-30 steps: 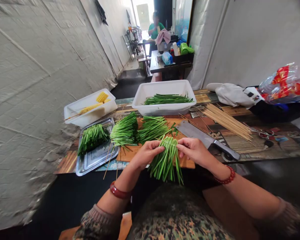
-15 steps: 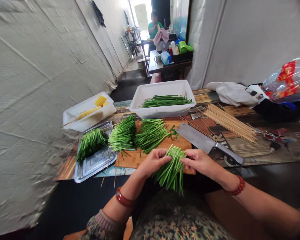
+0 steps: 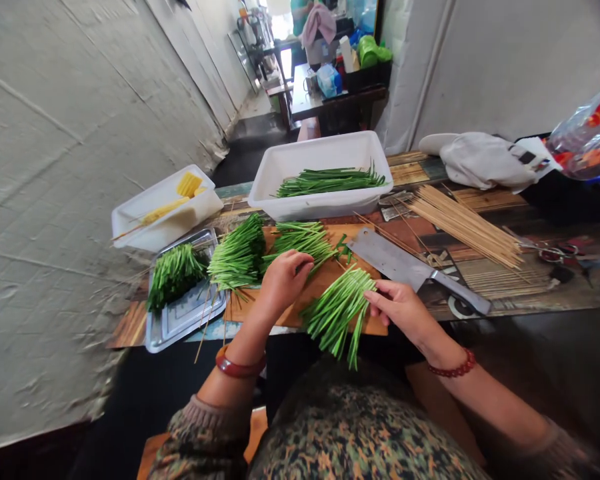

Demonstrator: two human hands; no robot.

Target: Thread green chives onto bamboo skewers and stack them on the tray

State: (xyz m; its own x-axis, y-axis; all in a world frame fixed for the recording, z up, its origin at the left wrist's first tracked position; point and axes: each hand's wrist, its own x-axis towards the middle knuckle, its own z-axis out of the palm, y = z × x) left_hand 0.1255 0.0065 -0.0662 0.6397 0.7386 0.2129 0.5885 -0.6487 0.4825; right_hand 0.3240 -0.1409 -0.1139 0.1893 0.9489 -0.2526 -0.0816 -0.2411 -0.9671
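A fanned bunch of garlic chives (image 3: pixel 337 310) hangs over the near edge of the wooden cutting board (image 3: pixel 300 313). At its right edge, my right hand (image 3: pixel 397 303) pinches it near the cut ends. My left hand (image 3: pixel 285 280) is over the board beside a loose pile of cut chives (image 3: pixel 305 241), with thumb and forefinger curled close together; whether anything is between them I cannot make out. Left of that pile lies a thick bundle of skewered chives (image 3: pixel 237 257), its thin sticks poking out toward me. A cleaver (image 3: pixel 390 263) rests on the board's right side, handle to the right.
A metal tray (image 3: pixel 195 317) at left carries another chive bundle. Behind the board stands a white tub (image 3: pixel 325 208) of long chives; a smaller tub (image 3: pixel 170 230) contains yellow skewered pieces. Bamboo skewers (image 3: pixel 467 230), scissors (image 3: pixel 550 252) and a white cap (image 3: pixel 480 160) lie at right.
My left hand has let go of the chive bunch and moved left and up toward the loose pile. My right hand still has the bunch. The view has tilted downward.
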